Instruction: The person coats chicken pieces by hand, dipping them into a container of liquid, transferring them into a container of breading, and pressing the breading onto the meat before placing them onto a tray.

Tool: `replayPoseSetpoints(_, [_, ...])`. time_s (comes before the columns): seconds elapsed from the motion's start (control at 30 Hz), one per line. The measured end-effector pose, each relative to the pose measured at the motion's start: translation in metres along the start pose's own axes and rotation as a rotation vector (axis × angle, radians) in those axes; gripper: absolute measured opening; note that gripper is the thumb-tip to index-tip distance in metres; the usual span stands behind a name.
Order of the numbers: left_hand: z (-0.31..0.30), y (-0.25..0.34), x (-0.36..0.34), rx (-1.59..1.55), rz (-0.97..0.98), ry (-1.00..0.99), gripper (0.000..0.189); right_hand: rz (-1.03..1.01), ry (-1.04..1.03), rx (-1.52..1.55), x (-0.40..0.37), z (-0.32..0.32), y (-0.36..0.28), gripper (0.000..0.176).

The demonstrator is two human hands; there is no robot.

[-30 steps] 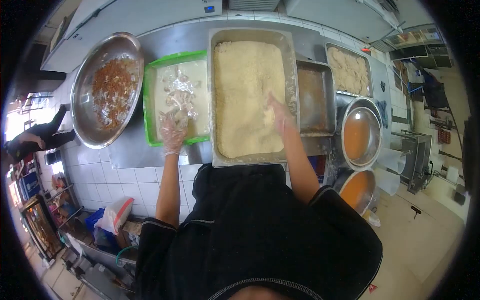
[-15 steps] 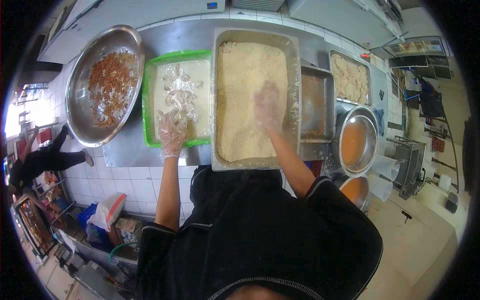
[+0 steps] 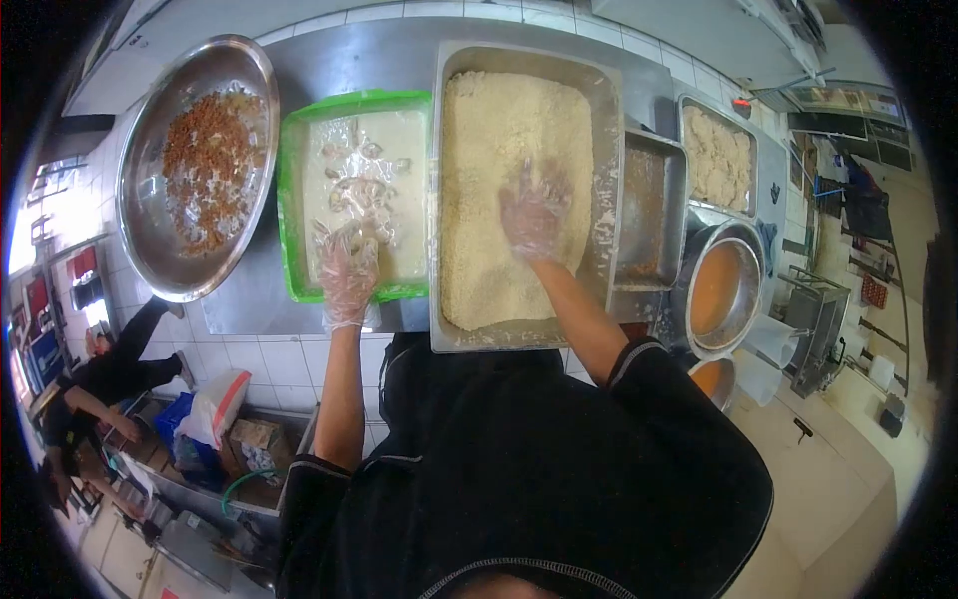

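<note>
My left hand (image 3: 349, 272), in a clear plastic glove, lies at the near side of a green-rimmed tray (image 3: 286, 200). Its fingers are apart over the milky white contents, touching or close to small pale pieces (image 3: 361, 192). Whether a piece is under the fingertips is hard to see. My right hand (image 3: 536, 212), gloved the same way, rests with spread fingers on pale yellow crumbs (image 3: 499, 125). These crumbs fill a deep metal pan (image 3: 611, 180) to the right of the green tray. Nothing shows in the right hand, though its fingertips are blurred.
A large steel bowl (image 3: 261, 75) with reddish-brown bits stands left on the metal table (image 3: 349, 50). To the right are a crumb-stained pan (image 3: 644, 205), a tray of pale clumps (image 3: 718, 160) and bowls of orange liquid (image 3: 715, 290). Another person (image 3: 110, 384) is at far left.
My right hand has slowed and now shows spread fingers on the crumbs. My left hand stays at the green tray. The view has shifted slightly, and the other person has moved and bent over.
</note>
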State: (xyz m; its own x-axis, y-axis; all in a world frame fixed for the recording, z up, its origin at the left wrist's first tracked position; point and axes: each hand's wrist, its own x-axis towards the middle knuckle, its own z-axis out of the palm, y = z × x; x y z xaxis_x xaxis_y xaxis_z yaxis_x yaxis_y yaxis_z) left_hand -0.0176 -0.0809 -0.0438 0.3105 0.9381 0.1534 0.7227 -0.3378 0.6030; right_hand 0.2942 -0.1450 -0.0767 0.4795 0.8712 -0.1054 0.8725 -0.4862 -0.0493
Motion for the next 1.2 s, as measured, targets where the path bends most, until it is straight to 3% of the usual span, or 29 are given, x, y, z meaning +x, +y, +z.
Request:
replayPoseSetpoints(0.1, [-0.004, 0.005, 0.005, 0.011, -0.014, 0.002, 0.036, 0.038, -0.052, 0.088, 0.011, -0.020, 0.003, 0.068])
replayPoseSetpoints(0.2, [-0.005, 0.003, -0.001, 0.006, -0.019, 0.002, 0.036, 0.116, 0.199, 0.188, 0.061, -0.004, 0.010, 0.069])
replayPoseSetpoints(0.27, [-0.006, 0.002, 0.003, 0.029, 0.015, 0.005, 0.035, 0.009, 0.406, -0.300, 0.060, 0.028, 0.005, 0.069])
replayPoseSetpoints(0.33, [-0.008, 0.008, 0.008, -0.012, -0.007, 0.008, 0.034, 0.018, 0.427, -0.325, 0.065, 0.032, -0.003, 0.068])
replayPoseSetpoints(0.4, [-0.006, 0.008, 0.013, -0.014, -0.043, 0.012, 0.033, 0.160, 0.230, 0.113, 0.062, 0.034, -0.010, 0.067])
replayPoseSetpoints(0.57, [-0.005, 0.005, 0.011, -0.056, -0.150, -0.095, 0.031, 0.123, 0.263, 0.048, 0.064, 0.047, -0.019, 0.067])
replayPoseSetpoints(0.7, [-0.010, 0.008, 0.011, -0.077, -0.102, -0.084, 0.031, 0.133, 0.281, 0.109, 0.059, 0.052, -0.010, 0.067])
replayPoseSetpoints(0.8, [-0.012, 0.004, 0.013, -0.091, -0.100, -0.056, 0.031, 0.079, 0.172, 0.186, 0.044, 0.041, -0.003, 0.067])
replayPoseSetpoints(0.87, [-0.013, 0.004, 0.010, -0.099, -0.119, -0.081, 0.032, -0.068, 0.163, -0.344, 0.014, 0.040, 0.004, 0.069])
replayPoseSetpoints(0.93, [-0.008, -0.004, 0.004, -0.040, -0.074, -0.100, 0.032, -0.071, 0.142, -0.426, 0.008, 0.044, 0.002, 0.069])
replayPoseSetpoints(1.0, [0.002, -0.011, 0.005, 0.019, -0.037, -0.086, 0.032, 0.068, 0.103, -0.067, 0.002, 0.048, 0.000, 0.069])
replayPoseSetpoints(1.07, [0.000, -0.007, -0.006, 0.075, -0.022, -0.059, 0.033, 0.026, 0.069, -0.060, -0.025, 0.051, 0.008, 0.069])
replayPoseSetpoints(1.17, [-0.007, -0.007, -0.001, -0.042, -0.086, -0.119, 0.033, -0.036, 0.243, 0.086, -0.012, 0.093, 0.034, 0.067])
replayPoseSetpoints(1.2, [-0.003, -0.013, -0.005, -0.028, -0.044, -0.083, 0.034, -0.021, 0.183, -0.090, 0.002, 0.083, 0.025, 0.067])
